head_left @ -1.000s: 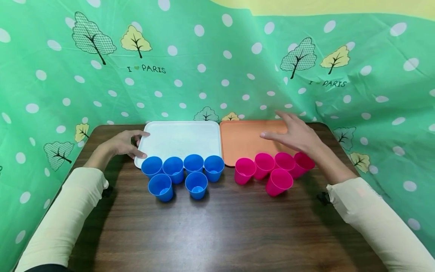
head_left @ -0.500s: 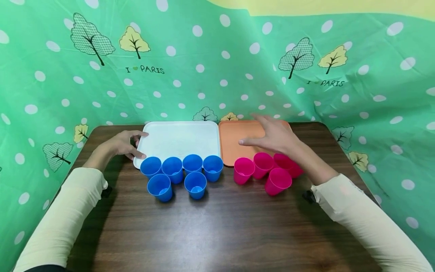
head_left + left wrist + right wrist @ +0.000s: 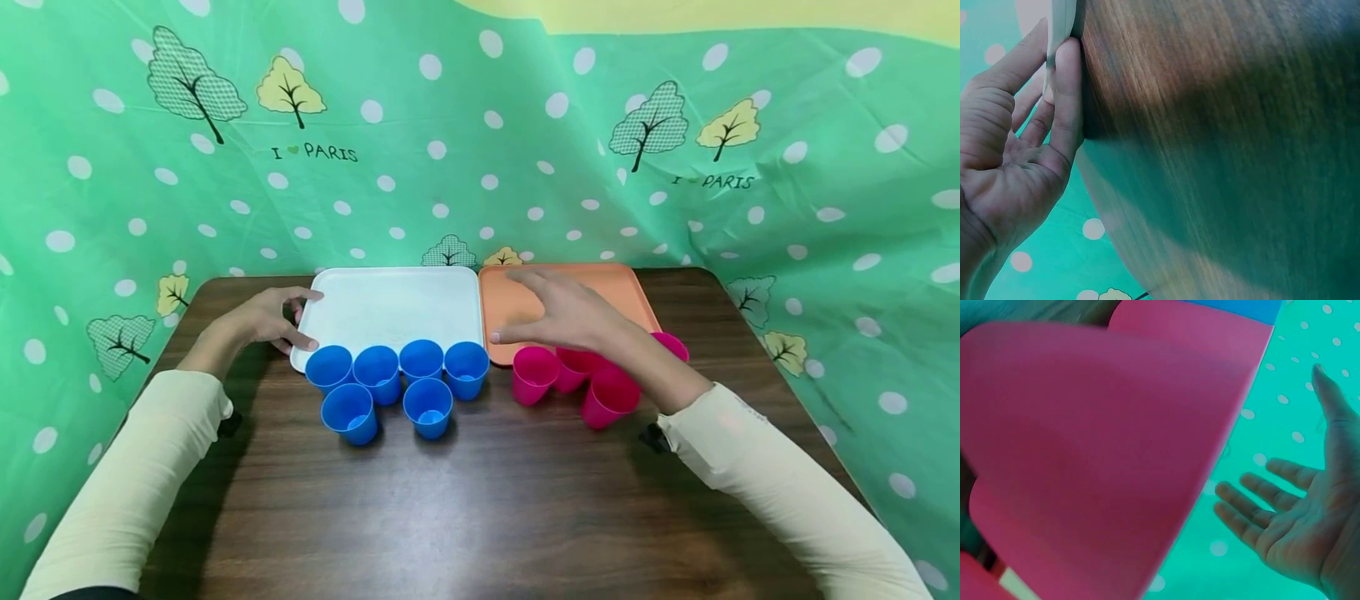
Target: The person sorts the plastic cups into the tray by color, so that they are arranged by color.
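Note:
The white tray (image 3: 397,304) lies at the back left of the table, and my left hand (image 3: 262,317) pinches its left edge. Close up in the left wrist view, the thumb and fingers of that hand (image 3: 1019,150) sit on either side of the tray's rim (image 3: 1063,22). Fingers spread and holding nothing, my right hand (image 3: 566,312) hovers over the orange tray (image 3: 618,292). Below its forearm stand several pink cups (image 3: 535,375), partly hidden by the arm. In the right wrist view the right hand (image 3: 1300,512) is beside a large pink cup (image 3: 1097,437).
Several blue cups (image 3: 354,414) stand upright in front of the white tray, closely grouped. Both trays lie side by side on the brown wooden table (image 3: 450,517). A green dotted cloth (image 3: 450,108) hangs behind and around the table.
My right hand has moved left across the orange tray, from its right side toward its left, fingers staying spread. The left hand stays at the white tray's edge.

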The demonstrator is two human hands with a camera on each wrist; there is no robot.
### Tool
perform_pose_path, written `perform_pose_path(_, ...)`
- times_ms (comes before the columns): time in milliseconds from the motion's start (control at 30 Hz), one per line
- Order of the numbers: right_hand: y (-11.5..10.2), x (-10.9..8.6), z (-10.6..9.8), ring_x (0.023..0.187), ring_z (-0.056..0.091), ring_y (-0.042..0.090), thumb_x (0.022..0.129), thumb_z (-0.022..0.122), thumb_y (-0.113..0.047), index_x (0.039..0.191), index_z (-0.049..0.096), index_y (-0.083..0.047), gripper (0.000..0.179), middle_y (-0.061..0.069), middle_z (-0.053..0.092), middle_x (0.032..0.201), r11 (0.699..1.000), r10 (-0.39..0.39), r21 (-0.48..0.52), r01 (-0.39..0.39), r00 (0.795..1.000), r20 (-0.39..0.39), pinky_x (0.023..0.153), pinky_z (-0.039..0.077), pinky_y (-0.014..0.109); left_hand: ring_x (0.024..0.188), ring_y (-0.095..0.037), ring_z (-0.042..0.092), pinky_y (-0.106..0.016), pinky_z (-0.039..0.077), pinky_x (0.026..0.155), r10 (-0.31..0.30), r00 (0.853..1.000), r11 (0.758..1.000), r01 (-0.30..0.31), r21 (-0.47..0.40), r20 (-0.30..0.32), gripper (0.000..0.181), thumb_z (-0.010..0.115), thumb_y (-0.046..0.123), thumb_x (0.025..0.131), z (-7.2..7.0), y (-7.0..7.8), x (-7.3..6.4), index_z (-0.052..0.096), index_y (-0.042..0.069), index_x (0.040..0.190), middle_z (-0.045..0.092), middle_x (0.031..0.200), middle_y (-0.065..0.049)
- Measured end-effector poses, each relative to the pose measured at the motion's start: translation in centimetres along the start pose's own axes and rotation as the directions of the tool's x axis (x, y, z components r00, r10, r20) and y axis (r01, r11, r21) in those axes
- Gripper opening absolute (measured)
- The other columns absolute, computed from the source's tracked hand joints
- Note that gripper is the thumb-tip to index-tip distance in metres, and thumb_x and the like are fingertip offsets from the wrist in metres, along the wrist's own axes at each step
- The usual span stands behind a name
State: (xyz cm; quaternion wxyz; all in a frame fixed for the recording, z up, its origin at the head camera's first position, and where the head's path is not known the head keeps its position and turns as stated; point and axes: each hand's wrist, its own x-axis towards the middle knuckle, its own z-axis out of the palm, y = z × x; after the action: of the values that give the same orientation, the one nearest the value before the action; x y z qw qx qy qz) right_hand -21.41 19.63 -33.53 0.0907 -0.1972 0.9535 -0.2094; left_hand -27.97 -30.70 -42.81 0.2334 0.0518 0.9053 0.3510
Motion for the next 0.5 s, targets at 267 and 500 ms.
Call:
perform_pose_path(267,-1.8,0.0,0.9,0.164,0.047,0.033,0.084,0.082,-0.083,0.172,0.049,-0.023,0.112,0.003,0.051,0.176,0.999,-0.032,0.008,0.031,0.997,0.07,0.128,0.047,0.064,0.087,-0.026,0.067,-0.041,0.071,0.075,-0.006,1.0,1.0,0.006,-0.012,0.003,0.101,0.096,0.006,0.089,0.0,-0.1,0.0,0.039,0.003,0.173,0.046,0.127,-0.023)
perform_pose_path(500,-3.4,-0.4,1.6,0.148,0.062,0.03,0.088,0.089,-0.069,0.164,0.06,-0.023,0.093,0.005,0.062,0.163,0.996,-0.091,0.025,0.089,0.989,0.116,0.118,0.057,0.06,0.089,-0.027,0.066,-0.041,0.072,0.076,-0.013,1.0,1.0,0.013,-0.016,0.008,0.102,0.096,0.006,0.09,-0.1,-0.2,0.2,0.038,0.003,0.173,0.046,0.127,-0.023)
